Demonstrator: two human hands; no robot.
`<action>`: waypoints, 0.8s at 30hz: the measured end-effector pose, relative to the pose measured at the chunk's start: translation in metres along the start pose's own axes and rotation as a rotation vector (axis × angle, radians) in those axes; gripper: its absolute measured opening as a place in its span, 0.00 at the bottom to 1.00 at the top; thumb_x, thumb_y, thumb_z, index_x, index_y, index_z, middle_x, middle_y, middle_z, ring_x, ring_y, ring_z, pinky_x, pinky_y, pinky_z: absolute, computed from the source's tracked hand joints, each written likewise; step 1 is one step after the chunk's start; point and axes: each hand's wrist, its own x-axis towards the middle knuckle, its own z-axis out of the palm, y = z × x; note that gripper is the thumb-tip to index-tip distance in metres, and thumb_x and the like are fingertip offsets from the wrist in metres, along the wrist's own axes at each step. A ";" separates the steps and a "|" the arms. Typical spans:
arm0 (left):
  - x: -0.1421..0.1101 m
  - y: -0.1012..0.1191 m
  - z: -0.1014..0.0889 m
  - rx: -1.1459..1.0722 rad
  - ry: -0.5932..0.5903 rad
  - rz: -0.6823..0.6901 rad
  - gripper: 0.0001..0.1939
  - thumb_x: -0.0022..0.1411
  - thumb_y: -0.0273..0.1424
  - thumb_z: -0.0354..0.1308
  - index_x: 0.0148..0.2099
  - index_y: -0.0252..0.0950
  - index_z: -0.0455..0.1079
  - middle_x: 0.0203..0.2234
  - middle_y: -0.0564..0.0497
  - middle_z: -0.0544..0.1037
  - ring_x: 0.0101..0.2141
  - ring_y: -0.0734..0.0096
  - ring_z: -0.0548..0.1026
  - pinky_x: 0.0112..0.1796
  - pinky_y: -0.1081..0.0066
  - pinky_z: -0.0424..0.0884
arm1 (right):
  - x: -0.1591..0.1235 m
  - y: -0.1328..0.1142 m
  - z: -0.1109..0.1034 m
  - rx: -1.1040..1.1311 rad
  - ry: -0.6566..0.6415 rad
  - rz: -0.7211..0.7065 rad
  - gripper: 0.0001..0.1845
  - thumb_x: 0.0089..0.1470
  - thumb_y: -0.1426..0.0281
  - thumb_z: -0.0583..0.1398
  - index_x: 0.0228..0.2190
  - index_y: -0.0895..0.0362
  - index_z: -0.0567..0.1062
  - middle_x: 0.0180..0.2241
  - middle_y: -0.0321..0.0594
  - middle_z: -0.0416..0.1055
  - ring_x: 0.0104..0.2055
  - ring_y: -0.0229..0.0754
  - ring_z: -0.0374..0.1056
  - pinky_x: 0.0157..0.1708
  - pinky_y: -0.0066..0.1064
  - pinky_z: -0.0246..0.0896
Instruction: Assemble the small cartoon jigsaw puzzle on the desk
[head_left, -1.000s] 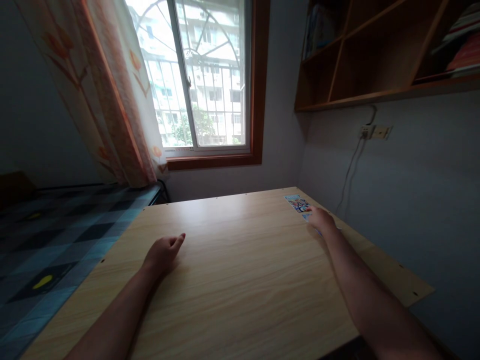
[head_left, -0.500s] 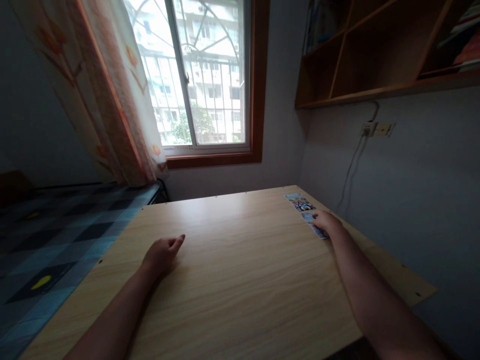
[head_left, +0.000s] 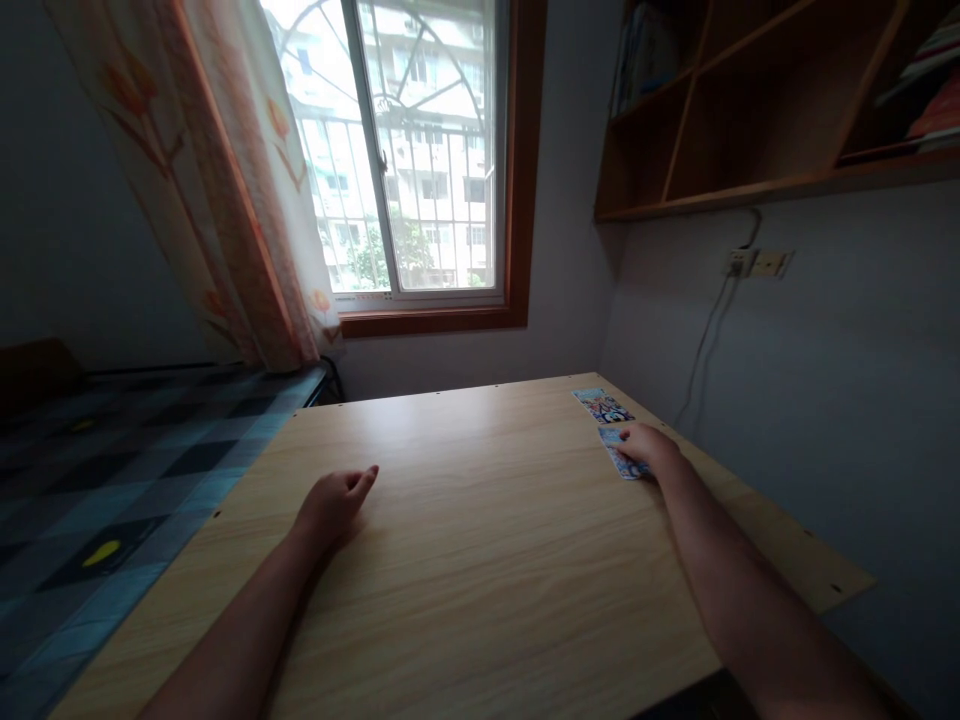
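At the table's right side, my right hand [head_left: 651,448] has its fingers closed on the near edge of a blue patterned picture card [head_left: 616,455]. The card lies on or just over the wood, partly covered by the hand. Just beyond it a second picture card [head_left: 604,405], colourful with a printed scene, lies flat near the far right corner. On the left, my left hand [head_left: 334,502] rests on its side on the table in a loose fist, thumb uppermost, with nothing visible in it.
The light wooden table [head_left: 465,560] reaches toward the window [head_left: 420,180]. A checked bed [head_left: 150,450] adjoins on the left beside a curtain [head_left: 225,200]. Wall shelves [head_left: 750,130] with books hang at upper right, above a socket [head_left: 757,263] with a cord.
My right hand has drawn back from the far card to the nearer one, which has shifted and turned slightly leftward under its fingers. My left hand has stayed in place.
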 end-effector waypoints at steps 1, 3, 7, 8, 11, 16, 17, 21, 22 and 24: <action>0.000 0.000 0.000 -0.001 0.000 0.005 0.27 0.60 0.52 0.41 0.18 0.38 0.54 0.16 0.54 0.53 0.21 0.73 0.58 0.27 0.70 0.50 | -0.003 -0.006 -0.001 -0.025 -0.030 -0.008 0.11 0.46 0.61 0.68 0.32 0.52 0.84 0.35 0.45 0.81 0.36 0.47 0.76 0.38 0.33 0.65; 0.000 0.000 0.001 -0.003 -0.003 0.012 0.27 0.60 0.52 0.41 0.18 0.38 0.55 0.16 0.54 0.54 0.21 0.73 0.58 0.27 0.70 0.50 | -0.010 -0.020 -0.002 -0.075 -0.083 -0.037 0.15 0.49 0.59 0.65 0.38 0.51 0.84 0.41 0.47 0.81 0.42 0.50 0.76 0.41 0.35 0.65; 0.000 -0.001 0.001 -0.007 -0.010 0.023 0.28 0.60 0.51 0.43 0.18 0.37 0.59 0.15 0.54 0.57 0.21 0.72 0.60 0.27 0.70 0.51 | -0.032 -0.062 0.002 -0.130 -0.117 -0.164 0.18 0.57 0.57 0.60 0.41 0.53 0.83 0.48 0.51 0.78 0.49 0.54 0.73 0.47 0.39 0.63; 0.000 -0.002 0.002 -0.008 -0.013 0.028 0.28 0.60 0.51 0.43 0.18 0.37 0.61 0.15 0.53 0.59 0.21 0.71 0.61 0.27 0.70 0.52 | -0.039 -0.074 0.005 -0.135 -0.116 -0.205 0.18 0.58 0.57 0.59 0.42 0.53 0.83 0.49 0.52 0.77 0.51 0.55 0.71 0.48 0.39 0.62; 0.001 -0.004 0.003 -0.003 -0.017 0.039 0.28 0.61 0.50 0.44 0.20 0.36 0.66 0.15 0.52 0.64 0.22 0.70 0.63 0.27 0.70 0.53 | -0.069 -0.113 0.013 -0.131 -0.101 -0.353 0.20 0.62 0.56 0.55 0.45 0.52 0.81 0.51 0.50 0.75 0.54 0.53 0.67 0.51 0.38 0.60; 0.001 -0.004 0.005 0.031 -0.031 0.061 0.27 0.63 0.49 0.44 0.21 0.36 0.66 0.15 0.52 0.65 0.22 0.70 0.65 0.28 0.70 0.52 | -0.139 -0.171 0.022 -0.057 -0.058 -0.717 0.20 0.63 0.54 0.56 0.46 0.52 0.79 0.47 0.47 0.73 0.51 0.50 0.65 0.49 0.38 0.59; 0.001 -0.003 0.005 0.043 -0.031 0.071 0.27 0.63 0.49 0.44 0.21 0.37 0.65 0.15 0.52 0.66 0.22 0.70 0.64 0.28 0.69 0.52 | -0.154 -0.179 0.023 -0.030 -0.067 -0.769 0.20 0.63 0.53 0.56 0.46 0.52 0.78 0.47 0.47 0.72 0.51 0.50 0.65 0.49 0.38 0.58; -0.002 0.006 0.006 0.074 -0.030 0.144 0.25 0.63 0.48 0.45 0.20 0.38 0.62 0.16 0.51 0.67 0.22 0.70 0.63 0.29 0.68 0.52 | -0.204 -0.199 0.025 0.055 -0.083 -0.940 0.27 0.62 0.47 0.54 0.50 0.53 0.75 0.47 0.48 0.71 0.50 0.53 0.64 0.49 0.42 0.58; -0.003 0.010 0.007 0.077 -0.030 0.171 0.25 0.64 0.48 0.45 0.20 0.38 0.61 0.17 0.51 0.68 0.22 0.69 0.63 0.29 0.68 0.52 | -0.212 -0.200 0.025 0.063 -0.077 -0.964 0.27 0.62 0.47 0.54 0.51 0.53 0.74 0.47 0.49 0.70 0.50 0.53 0.63 0.49 0.44 0.58; -0.006 0.018 0.009 0.088 -0.040 0.226 0.25 0.64 0.47 0.45 0.20 0.38 0.60 0.17 0.51 0.69 0.23 0.69 0.63 0.29 0.68 0.52 | -0.223 -0.202 0.024 0.068 -0.071 -1.000 0.27 0.63 0.49 0.55 0.53 0.54 0.72 0.48 0.50 0.70 0.50 0.54 0.63 0.50 0.45 0.58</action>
